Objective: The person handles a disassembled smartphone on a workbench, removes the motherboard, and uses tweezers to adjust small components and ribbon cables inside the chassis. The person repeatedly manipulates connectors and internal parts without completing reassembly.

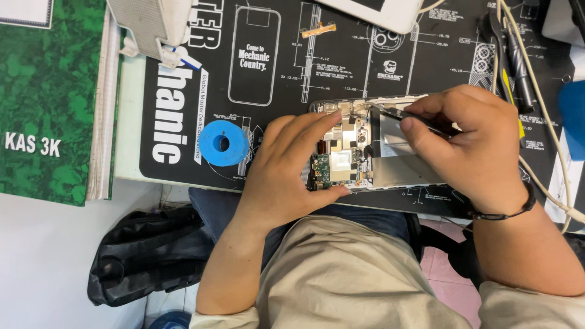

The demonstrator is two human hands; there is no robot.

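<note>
Fingers of our left hand (286,176) spread over the near end of the opened phone (365,152), thumb and forefinger bracing its two long edges so the chassis sits pinned on the black repair mat (286,73). That mat is the largest thing before us; the phone lies across its near edge with its long axis running left to right, exposed boards toward our left hand and the bare silver plate toward our right. Our right hand (475,146) comes in from the far end, fingers pinched narrow on a slim dark tool, probably tweezers (414,119), whose tip points leftward to the phone's upper edge near the camera area. So the work spot lies between the two hands, nearer the right one's tip. A blue tape roll (224,143) sits just left of our left hand.
</note>
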